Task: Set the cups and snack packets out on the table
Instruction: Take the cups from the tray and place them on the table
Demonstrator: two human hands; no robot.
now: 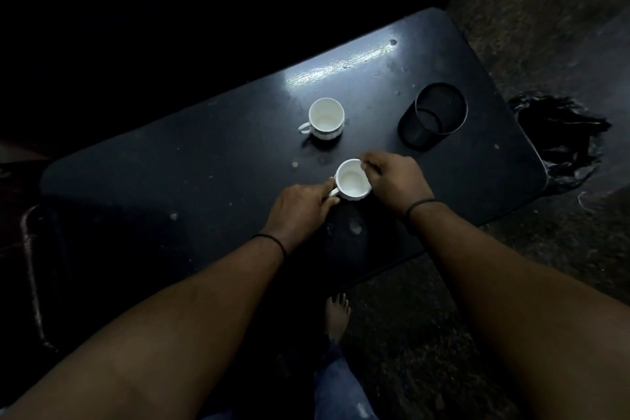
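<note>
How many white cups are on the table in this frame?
2. One cup stands alone toward the table's middle; the other cup is nearer, between the left hand and right hand. Dark edges could hide more.

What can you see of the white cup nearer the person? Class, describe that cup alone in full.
The near cup is small, white and glossy, like ceramic, with a ribbed lower wall and a loop handle on its left side. It stands upright on the dark table and looks empty. The left hand has fingers at the handle; the right hand touches its rim and right side. A matching far cup stands apart behind it.
</note>
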